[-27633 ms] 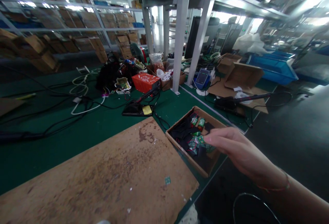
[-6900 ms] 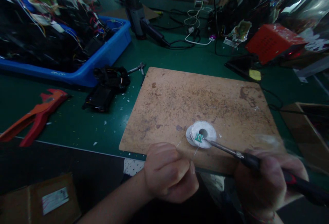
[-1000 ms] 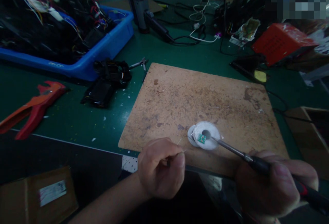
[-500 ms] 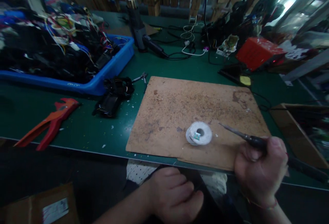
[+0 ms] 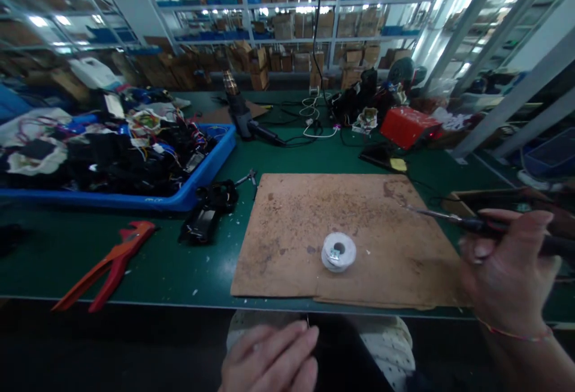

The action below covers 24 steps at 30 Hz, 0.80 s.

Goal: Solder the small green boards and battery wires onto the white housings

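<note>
My right hand is closed round the dark handle of a soldering iron, its thin tip pointing left above the brown board. Below the table's front edge, my left hand has its fingers pressed together. A thin bright strand that looks like solder wire sticks up at its fingertips; the rest is hidden. On the board lies a white spool, and a tiny green circuit board rests on top of it.
Red-orange cutters, a black part and a blue crate full of wired parts are on the left. A heat gun stands behind. At the back right are a red box and a yellow sponge.
The view has tilted up, showing more shelves. My right hand has moved right and up with the soldering iron, its tip farther from the spool. My left hand has moved left and turned.
</note>
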Available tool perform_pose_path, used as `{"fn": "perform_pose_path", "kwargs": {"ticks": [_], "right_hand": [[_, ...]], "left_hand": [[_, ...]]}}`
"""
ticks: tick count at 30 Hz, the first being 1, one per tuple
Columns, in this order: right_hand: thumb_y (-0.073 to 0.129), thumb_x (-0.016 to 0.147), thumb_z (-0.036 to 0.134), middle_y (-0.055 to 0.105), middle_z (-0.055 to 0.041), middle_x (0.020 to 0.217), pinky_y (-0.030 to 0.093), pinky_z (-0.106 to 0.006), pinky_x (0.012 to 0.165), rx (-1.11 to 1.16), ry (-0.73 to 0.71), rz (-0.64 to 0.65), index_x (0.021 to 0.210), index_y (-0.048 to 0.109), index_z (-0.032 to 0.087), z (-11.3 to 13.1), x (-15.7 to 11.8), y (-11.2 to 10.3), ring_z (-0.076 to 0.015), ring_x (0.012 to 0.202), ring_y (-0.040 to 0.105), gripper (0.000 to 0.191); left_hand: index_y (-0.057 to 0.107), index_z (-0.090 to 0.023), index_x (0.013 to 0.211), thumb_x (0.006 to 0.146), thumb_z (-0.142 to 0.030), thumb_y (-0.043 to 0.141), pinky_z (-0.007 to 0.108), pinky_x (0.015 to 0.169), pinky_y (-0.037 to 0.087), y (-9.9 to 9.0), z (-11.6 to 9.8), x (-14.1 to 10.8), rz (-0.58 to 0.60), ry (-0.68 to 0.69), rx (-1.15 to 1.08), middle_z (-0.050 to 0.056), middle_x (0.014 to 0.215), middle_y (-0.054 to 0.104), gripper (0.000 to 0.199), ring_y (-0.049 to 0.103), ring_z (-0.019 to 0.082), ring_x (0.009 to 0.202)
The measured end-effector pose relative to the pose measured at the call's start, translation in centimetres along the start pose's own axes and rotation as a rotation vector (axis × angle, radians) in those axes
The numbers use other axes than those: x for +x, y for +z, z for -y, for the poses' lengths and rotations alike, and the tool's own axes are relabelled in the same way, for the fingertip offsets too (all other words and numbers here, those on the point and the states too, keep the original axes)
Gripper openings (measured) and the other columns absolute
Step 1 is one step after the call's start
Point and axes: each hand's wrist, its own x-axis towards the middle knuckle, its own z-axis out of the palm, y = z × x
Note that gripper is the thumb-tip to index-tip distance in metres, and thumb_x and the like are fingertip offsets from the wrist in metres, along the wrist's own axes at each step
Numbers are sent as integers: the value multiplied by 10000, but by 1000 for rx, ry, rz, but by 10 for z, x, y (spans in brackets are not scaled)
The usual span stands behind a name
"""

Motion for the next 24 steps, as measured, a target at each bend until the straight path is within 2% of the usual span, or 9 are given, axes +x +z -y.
{"fn": "perform_pose_path", "kwargs": {"ticks": [2, 4, 7, 9, 12, 15, 18, 21, 24], "right_hand": [[682, 957, 534, 499, 14, 525, 248, -248, 361, 9, 29, -76, 860, 769, 212, 0, 7, -2, -99, 412, 463, 347], [808, 854, 499, 620, -8, 611, 343, -233, 400, 31, 84, -123, 920, 787, 222, -1, 13, -4, -114, 494, 565, 285], [900, 741, 437, 738, -19, 768, 444, -191, 473, 63, 156, -89, 1106, 779, 238, -2, 18, -6, -127, 640, 679, 433], [882, 764, 460, 762, -26, 828, 484, -172, 517, 58, 147, -62, 1170, 760, 224, -5, 22, -6, -125, 711, 712, 485], [828, 826, 522, 788, -52, 886, 527, -172, 554, 3, 78, -73, 1219, 731, 200, -12, 42, -1, -124, 725, 732, 517], [805, 840, 516, 803, -79, 957, 509, -154, 533, -27, 58, -85, 1240, 707, 184, -18, 74, 7, -123, 711, 748, 529], [792, 835, 448, 794, -85, 903, 444, -133, 527, -23, 109, -65, 1259, 691, 124, -25, 100, 19, -126, 697, 756, 543], [743, 869, 421, 788, -73, 923, 437, -133, 574, -15, 124, -42, 1324, 662, 108, -38, 101, 33, -119, 754, 762, 559], [745, 885, 439, 785, -61, 912, 459, -132, 574, -21, 85, -40, 1303, 672, 116, -52, 83, 45, -115, 743, 752, 533]], "left_hand": [[720, -209, 1093, 987, -133, 559, 262, 692, 616, -3, 10, 7, 32, -47, 13, 18, 862, 836, 206, 790, 161, 697], [687, -192, 1135, 963, -117, 570, 268, 668, 633, 0, 16, 10, 108, -124, -5, 37, 863, 826, 221, 791, 181, 703], [671, -210, 1134, 957, -120, 581, 229, 634, 634, 11, 21, 6, 188, -164, -80, 19, 848, 806, 218, 777, 164, 672], [674, -226, 1115, 962, -149, 598, 218, 607, 626, 20, 24, 6, 220, -192, -94, 8, 829, 785, 187, 763, 158, 650], [671, -231, 1149, 967, -293, 661, 284, 608, 634, 33, 28, 21, 252, -343, -86, 39, 903, 760, 193, 747, 198, 699], [667, -242, 1196, 939, -377, 714, 377, 699, 652, 41, 27, 47, 312, -471, -114, 73, 1049, 728, 294, 742, 245, 838], [681, -238, 1167, 897, -381, 773, 442, 803, 647, 45, 22, 68, 395, -523, -111, 89, 1125, 694, 318, 736, 278, 948], [692, -224, 1131, 892, -382, 780, 462, 827, 633, 49, 16, 77, 427, -568, -116, 103, 1144, 664, 300, 721, 295, 992], [705, -229, 1124, 896, -347, 779, 485, 868, 621, 52, 13, 79, 406, -609, -145, 105, 1168, 639, 268, 705, 294, 1024]]}}
